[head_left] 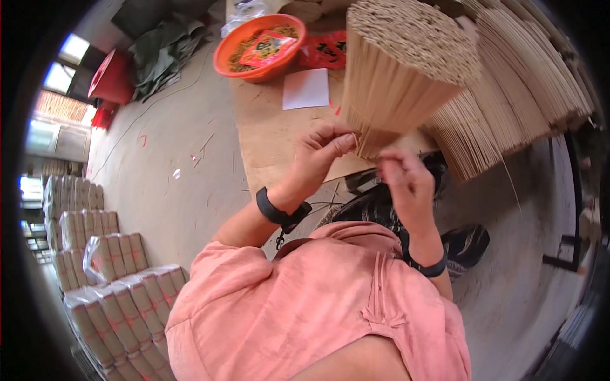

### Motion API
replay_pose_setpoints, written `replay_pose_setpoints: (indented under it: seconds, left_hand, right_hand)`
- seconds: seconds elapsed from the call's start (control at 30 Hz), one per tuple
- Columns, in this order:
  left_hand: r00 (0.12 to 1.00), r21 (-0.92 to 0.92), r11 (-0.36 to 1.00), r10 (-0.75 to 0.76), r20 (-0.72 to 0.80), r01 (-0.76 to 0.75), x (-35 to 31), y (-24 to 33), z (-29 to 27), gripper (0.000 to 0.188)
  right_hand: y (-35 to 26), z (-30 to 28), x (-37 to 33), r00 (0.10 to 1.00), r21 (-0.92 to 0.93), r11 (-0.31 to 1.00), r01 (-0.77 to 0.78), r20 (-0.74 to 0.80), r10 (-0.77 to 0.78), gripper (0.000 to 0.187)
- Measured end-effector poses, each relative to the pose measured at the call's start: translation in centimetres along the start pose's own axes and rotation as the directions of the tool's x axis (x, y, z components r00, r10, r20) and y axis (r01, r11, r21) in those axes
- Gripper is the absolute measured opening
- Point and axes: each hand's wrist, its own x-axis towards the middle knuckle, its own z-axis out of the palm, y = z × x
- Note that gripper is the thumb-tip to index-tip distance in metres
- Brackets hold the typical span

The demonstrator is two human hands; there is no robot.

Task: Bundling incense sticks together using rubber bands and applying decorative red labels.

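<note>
A thick bundle of thin, pale wooden sticks (400, 82) stands upright near the front edge of the brown-topped table. Beside its lower left side, my left hand (324, 152) is closed in a pinch, thumb against forefinger. A thin pale tip shows at those fingertips, too small to name. My right hand (410, 181) is just in front of the bundle's foot, a little apart from the left. Its fingers are curled in and slightly blurred; whatever they hold, if anything, is hidden. Both wrists wear dark bands.
Long stacks of sticks (508, 70) fill the right side. An orange basin (254, 51) with red packets stands on the table (260, 146), near a white paper pad (305, 89). Wrapped bundles (127, 311) are piled at lower left. A red tub (113, 76) is farther back.
</note>
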Motion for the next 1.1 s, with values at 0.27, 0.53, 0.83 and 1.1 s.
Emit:
replay_pose_setpoints:
  seconds: [0.27,0.53,0.83,1.1]
  left_hand:
    - [0.982,0.243,0.953,0.161,0.100,-0.181,-2.1,-1.6,2.7,0.009]
    - [0.975,0.480,0.874,-0.038,0.220,-0.074,-2.1,-1.4,2.2,0.011]
    - [0.975,-0.061,0.988,-0.132,0.181,0.145,-2.1,-1.2,1.6,0.017]
    - [0.943,-0.228,0.925,-0.259,0.208,0.304,-2.2,-1.0,1.7,0.017]
  right_hand:
    - [1.7,1.1,-1.0,0.995,-0.057,0.998,0.019,-0.094,-0.024,0.012]
    - [1.5,0.7,-0.9,0.927,0.565,0.753,-0.336,0.056,0.372,0.015]
    - [1.3,0.0,-0.9,0.945,0.527,0.796,-0.299,0.047,0.324,0.019]
    - [0.7,-0.8,-0.7,0.935,0.805,0.492,-0.332,0.215,0.281,0.019]
